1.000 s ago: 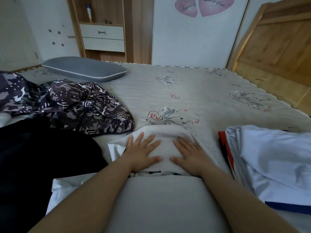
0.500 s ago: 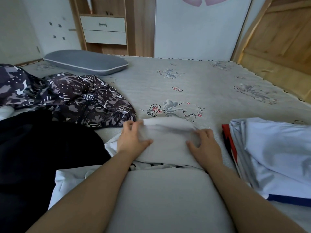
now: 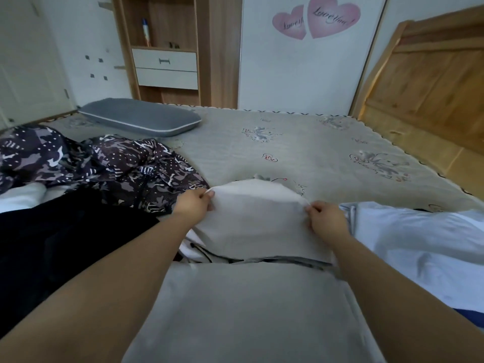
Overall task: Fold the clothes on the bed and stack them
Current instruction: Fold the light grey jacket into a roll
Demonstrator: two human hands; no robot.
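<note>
Bedroom, grey quilted bedspread point(image 3: 301, 158) | 6 o'clock: white soft cotton garment point(image 3: 256, 218), light, limp | left hand point(image 3: 192, 208), right hand point(image 3: 326, 221) each pinch a far corner; best hold | 9 o'clock: camouflage-print garment point(image 3: 117, 163) unfolded

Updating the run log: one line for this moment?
left hand pinches white garment | right hand pinches it | far edge lifted

On the bed point(image 3: 301, 153), the left hand point(image 3: 192, 206) and right hand point(image 3: 326, 221) each pinch a far corner of the white garment point(image 3: 255, 218). Left of it lie camouflage clothes point(image 3: 110, 163); right, a pale-blue folded stack point(image 3: 419, 244).
</note>
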